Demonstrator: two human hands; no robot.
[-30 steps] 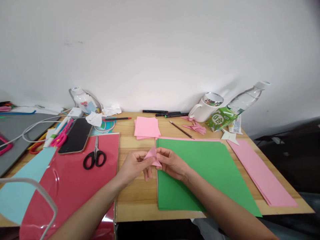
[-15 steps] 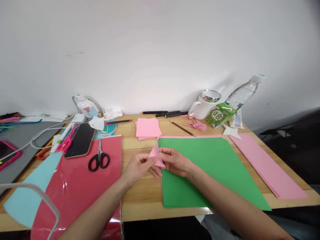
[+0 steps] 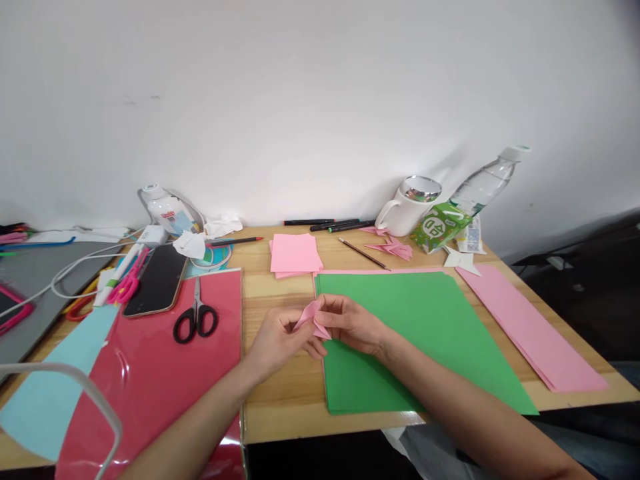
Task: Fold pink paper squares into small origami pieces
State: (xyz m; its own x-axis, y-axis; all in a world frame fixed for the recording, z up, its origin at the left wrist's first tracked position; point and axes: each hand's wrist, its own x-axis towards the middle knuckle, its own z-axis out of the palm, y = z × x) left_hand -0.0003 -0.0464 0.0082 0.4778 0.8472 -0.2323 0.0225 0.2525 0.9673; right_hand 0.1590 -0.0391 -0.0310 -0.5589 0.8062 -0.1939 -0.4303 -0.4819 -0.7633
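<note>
A small folded piece of pink paper [image 3: 309, 315] is pinched between both hands, above the left edge of the green paper stack [image 3: 400, 333]. My left hand [image 3: 280, 337] grips it from the left, thumb in front and other fingers partly behind. From the right, my right hand [image 3: 350, 325] holds its upper and right side between thumb and fingers. The paper's top bends over, and part of it is hidden by the fingers. Beyond the hands lies a stack of square pink paper sheets [image 3: 296, 253].
Black-handled scissors [image 3: 197, 313] lie on a red folder [image 3: 165, 373], near a phone [image 3: 156, 280]. A pencil [image 3: 364, 254], several markers [image 3: 350, 225] and folded pink paper pieces [image 3: 393, 248] lie behind. A mug [image 3: 410, 205], green carton [image 3: 440, 228] and leaning bottle [image 3: 487, 183] stand back right.
The pink paper's upright point has been bent down, so it looks shorter and more folded. My right hand's fingers have closed in on it. The view has shifted slightly.
</note>
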